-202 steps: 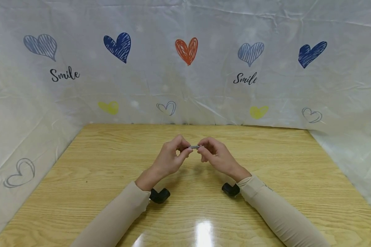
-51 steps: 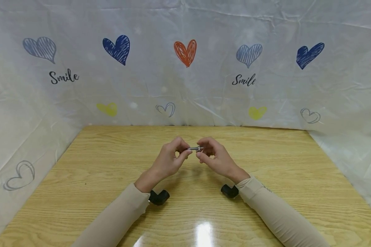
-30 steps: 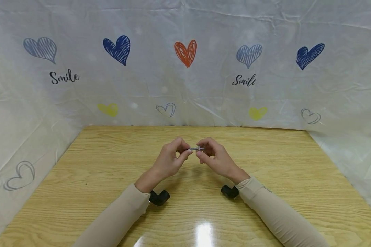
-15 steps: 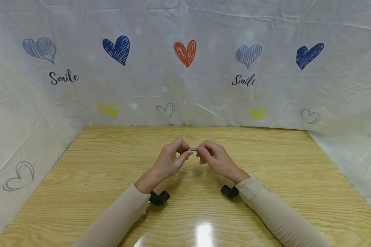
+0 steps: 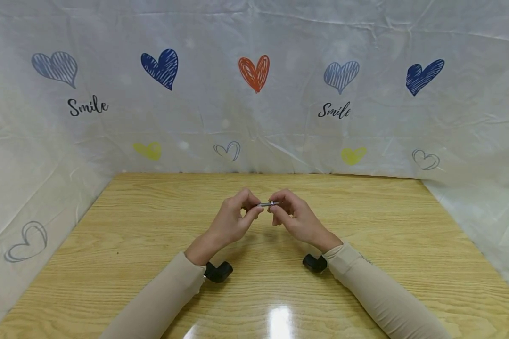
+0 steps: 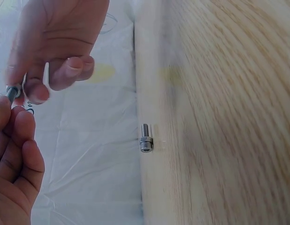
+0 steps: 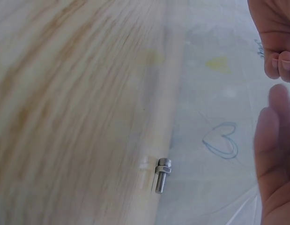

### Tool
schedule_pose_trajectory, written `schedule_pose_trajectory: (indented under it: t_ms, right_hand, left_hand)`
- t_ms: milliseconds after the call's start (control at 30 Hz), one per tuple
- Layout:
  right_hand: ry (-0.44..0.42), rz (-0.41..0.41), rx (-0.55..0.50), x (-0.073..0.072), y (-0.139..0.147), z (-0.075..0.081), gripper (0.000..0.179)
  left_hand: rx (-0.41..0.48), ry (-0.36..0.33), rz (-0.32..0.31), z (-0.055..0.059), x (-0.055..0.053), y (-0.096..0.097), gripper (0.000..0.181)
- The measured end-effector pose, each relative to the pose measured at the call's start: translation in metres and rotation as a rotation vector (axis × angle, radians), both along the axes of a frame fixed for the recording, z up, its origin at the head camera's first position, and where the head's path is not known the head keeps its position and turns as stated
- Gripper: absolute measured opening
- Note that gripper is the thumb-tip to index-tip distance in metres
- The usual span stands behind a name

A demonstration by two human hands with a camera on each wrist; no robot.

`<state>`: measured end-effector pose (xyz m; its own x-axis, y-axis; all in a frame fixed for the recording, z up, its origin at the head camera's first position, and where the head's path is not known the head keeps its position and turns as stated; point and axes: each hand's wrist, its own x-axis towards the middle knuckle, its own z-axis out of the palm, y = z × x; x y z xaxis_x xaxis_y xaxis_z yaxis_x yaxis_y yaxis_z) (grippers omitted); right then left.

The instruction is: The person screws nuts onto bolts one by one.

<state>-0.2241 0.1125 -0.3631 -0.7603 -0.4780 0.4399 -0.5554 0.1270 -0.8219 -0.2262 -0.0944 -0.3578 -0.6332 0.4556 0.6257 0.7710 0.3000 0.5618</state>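
Raised over the table's middle, my left hand (image 5: 231, 216) pinches one end of a thin metal bolt (image 5: 264, 205) between thumb and forefinger. A small nut (image 5: 272, 204) sits around the bolt, part-way along its shaft. The thumb and forefinger of my right hand (image 5: 299, 216) pinch at this nut, its other fingers bent beneath. In the left wrist view the threaded bolt (image 6: 11, 95) rises from my left fingertips into the nut (image 6: 15, 89), with the right hand (image 6: 60, 37) above. From the right wrist, the right hand (image 7: 273, 164) shows at the lower right; the bolt is out of view.
The wooden table (image 5: 152, 226) is bordered by a white sheet (image 5: 212, 113) printed with hearts. Black angled pieces (image 5: 218, 271) are at both wrists. A bolt with a nut (image 6: 145, 139) shows close up in the left wrist view; a similar one (image 7: 162, 174) shows in the right.
Half a second ago the right thumb and fingers covered the nut; now they are drawn back and spread around it, so it shows. The left hand and bolt have hardly moved.
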Motion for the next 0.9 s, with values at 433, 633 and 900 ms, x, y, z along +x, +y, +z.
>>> schedule_pose_trajectory:
  t_ms: [433, 633, 900]
  right_hand:
    - [-0.023, -0.017, -0.003, -0.001, 0.001, -0.002, 0.019]
    - [-0.018, 0.013, -0.020, 0.011, -0.002, 0.015, 0.015]
    - [-0.040, -0.030, 0.053, 0.013, -0.002, 0.020, 0.015]
  left_hand:
    - [0.003, -0.032, -0.004, -0.001, 0.000, 0.000, 0.010]
    - [-0.005, -0.035, 0.003, -0.001, 0.000, 0.000, 0.009]
    - [-0.006, -0.031, 0.005, -0.001, 0.000, 0.001, 0.007]
